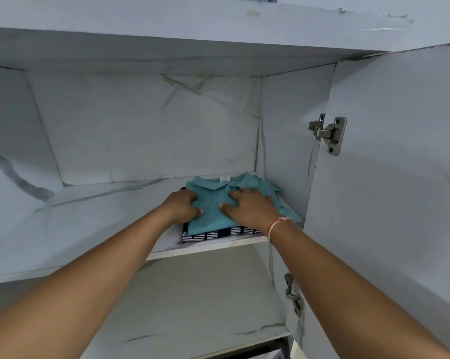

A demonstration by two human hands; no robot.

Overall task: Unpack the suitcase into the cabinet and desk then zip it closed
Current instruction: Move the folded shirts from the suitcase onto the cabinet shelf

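Teal polo shirt (213, 206), folded, sits lower centre-right of the head view on the cabinet shelf (94, 218), stacked on a navy-and-white striped garment (218, 233) that peeks out at the near edge. My left hand (183, 206) has fingers curled into the shirt's left edge, gripping cloth; my right hand (252, 207) lies spread flat on top, pressing, a red-white thread band (277, 225) at the wrist.

I judge this as the settling step: press evenly, slide the left fingers out sideways without dragging the fold, keep the stack square and back from the shelf lip.

Collar points away from me, toward the back wall at upper frame; hem toward me. Long axis runs near-to-far, slightly angled right. Open door with hinge (328, 133) at right. Suitcase not in view.
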